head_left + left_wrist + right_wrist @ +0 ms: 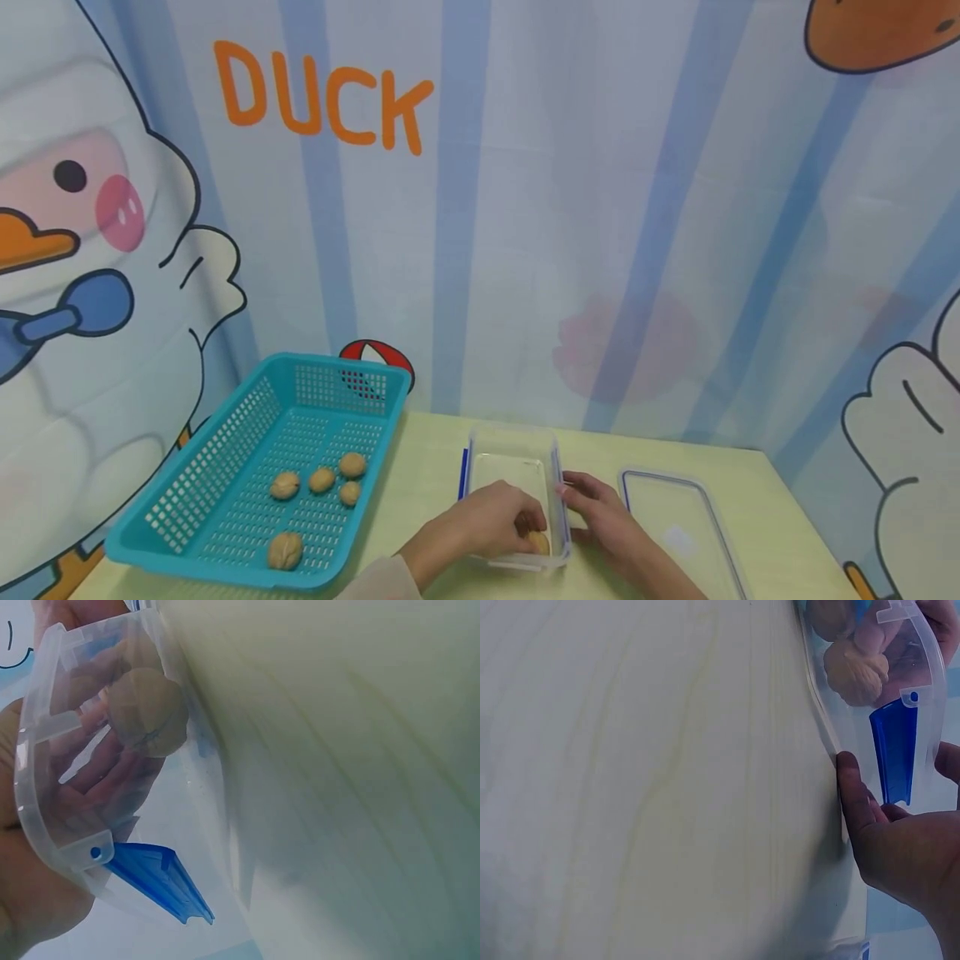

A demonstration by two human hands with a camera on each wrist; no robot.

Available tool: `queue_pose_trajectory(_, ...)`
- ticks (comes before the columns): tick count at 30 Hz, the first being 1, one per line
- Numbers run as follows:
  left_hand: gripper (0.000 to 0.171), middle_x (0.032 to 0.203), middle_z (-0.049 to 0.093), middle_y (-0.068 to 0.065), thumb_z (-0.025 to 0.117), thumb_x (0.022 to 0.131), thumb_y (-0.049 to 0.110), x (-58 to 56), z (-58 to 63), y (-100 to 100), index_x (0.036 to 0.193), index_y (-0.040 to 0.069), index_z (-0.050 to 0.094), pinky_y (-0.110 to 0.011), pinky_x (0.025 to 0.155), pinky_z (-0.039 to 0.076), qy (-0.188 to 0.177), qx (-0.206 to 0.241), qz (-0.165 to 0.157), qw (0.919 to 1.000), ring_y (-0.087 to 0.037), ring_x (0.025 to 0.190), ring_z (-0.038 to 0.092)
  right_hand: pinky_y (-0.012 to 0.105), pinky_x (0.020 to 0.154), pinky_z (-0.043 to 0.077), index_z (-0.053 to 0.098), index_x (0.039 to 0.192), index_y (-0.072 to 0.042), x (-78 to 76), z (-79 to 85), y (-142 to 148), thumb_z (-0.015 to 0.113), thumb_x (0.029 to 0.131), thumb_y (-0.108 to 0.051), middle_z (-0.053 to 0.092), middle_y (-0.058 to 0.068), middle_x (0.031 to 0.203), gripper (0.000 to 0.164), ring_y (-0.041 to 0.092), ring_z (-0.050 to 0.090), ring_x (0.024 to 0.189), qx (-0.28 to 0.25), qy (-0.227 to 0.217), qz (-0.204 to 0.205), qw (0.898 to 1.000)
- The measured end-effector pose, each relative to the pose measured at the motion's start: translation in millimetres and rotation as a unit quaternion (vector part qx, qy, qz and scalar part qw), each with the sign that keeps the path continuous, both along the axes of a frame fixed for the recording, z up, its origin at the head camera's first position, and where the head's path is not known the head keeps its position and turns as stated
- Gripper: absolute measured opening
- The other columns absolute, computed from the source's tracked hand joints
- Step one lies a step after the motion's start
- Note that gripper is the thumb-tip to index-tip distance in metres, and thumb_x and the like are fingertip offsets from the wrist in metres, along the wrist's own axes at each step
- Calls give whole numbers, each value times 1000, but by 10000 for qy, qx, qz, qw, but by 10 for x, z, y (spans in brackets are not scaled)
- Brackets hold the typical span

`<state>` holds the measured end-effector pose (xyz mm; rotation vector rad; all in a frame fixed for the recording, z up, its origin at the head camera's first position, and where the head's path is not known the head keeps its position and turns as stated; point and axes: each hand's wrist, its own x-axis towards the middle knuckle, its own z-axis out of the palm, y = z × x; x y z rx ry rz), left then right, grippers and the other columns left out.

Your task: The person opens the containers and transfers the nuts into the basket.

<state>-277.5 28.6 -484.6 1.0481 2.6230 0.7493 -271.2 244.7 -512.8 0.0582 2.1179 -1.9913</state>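
A clear plastic food container [517, 435] with blue side clips stands on the table. My left hand [498, 518] is down inside its near end, with fingers curled round a walnut [537, 543]. Through the clear wall in the right wrist view, a fingertip lies against that walnut [855, 673], and a second walnut [830, 616] shows beside it. My right hand [606, 521] holds the container's right side, thumb at the rim and fingers low on the outer wall near a hanging blue clip [896, 750].
A turquoise plastic basket [393, 442] on the left has several walnuts [285, 551] lying in it. To the right of the container lies a clear lid [678, 508] with a dark blue seal. A striped duck-print curtain [517, 250] hangs behind the table [427, 467].
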Motion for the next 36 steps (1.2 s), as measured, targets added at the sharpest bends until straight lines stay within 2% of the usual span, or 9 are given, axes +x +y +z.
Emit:
queue_pose_trajectory(4, 18, 88, 70, 19, 90, 86, 16, -5, 2, -9, 100, 21, 80, -16, 78, 53, 10, 90, 17, 10000, 5, 81, 61, 59, 99, 57, 43, 152, 10, 2, 3, 1, 64, 107, -30, 50, 31, 151, 63, 38, 56, 134, -23, 30, 52, 10000)
queue_pose_trajectory(10, 19, 93, 71, 17, 87, 89, 16, -5, 7, -3, 106, 17, 79, -17, 80, 54, -78, 398, -118, 9991, 5, 85, 63, 59, 99, 57, 45, 151, 10, 21, 8, 33, 64, 107, -30, 50, 31, 151, 62, 40, 55, 134, 35, -56, -107, 9999)
queue_pose_trajectory(19, 24, 100, 72, 12, 84, 91, 12, -9, 64, -59, 114, 12, 77, -18, 80, 56, -242, 753, 88, 9968, 2, 88, 65, 58, 97, 58, 46, 151, 8, -7, -5, -6, 66, 106, -30, 51, 29, 150, 62, 38, 57, 132, 26, -120, -164, 9998)
queue_pose_trajectory(25, 27, 107, 71, 11, 84, 93, 16, 25, 177, -133, 118, 11, 75, -17, 81, 56, -249, 889, 115, 9957, 1, 92, 66, 56, 96, 59, 45, 151, 10, -6, -26, -14, 65, 106, -30, 51, 30, 149, 63, 34, 60, 127, -53, 19, -65, 10000)
queue_pose_trajectory(29, 25, 107, 68, 12, 82, 95, 22, 82, 272, -200, 118, 13, 75, -17, 81, 57, -47, 820, 93, 9966, 2, 92, 65, 55, 95, 60, 44, 151, 10, 4, -20, -12, 65, 106, -29, 50, 32, 149, 63, 36, 61, 126, -71, 30, -44, 10000)
queue_pose_trajectory(36, 29, 106, 63, 13, 79, 98, 21, 236, 511, -305, 124, 10, 75, -16, 85, 55, 265, 694, 0, 9972, 4, 95, 63, 55, 95, 60, 48, 149, 8, 12, -9, -26, 66, 106, -29, 54, 29, 147, 59, 35, 61, 126, 84, -66, -263, 9996)
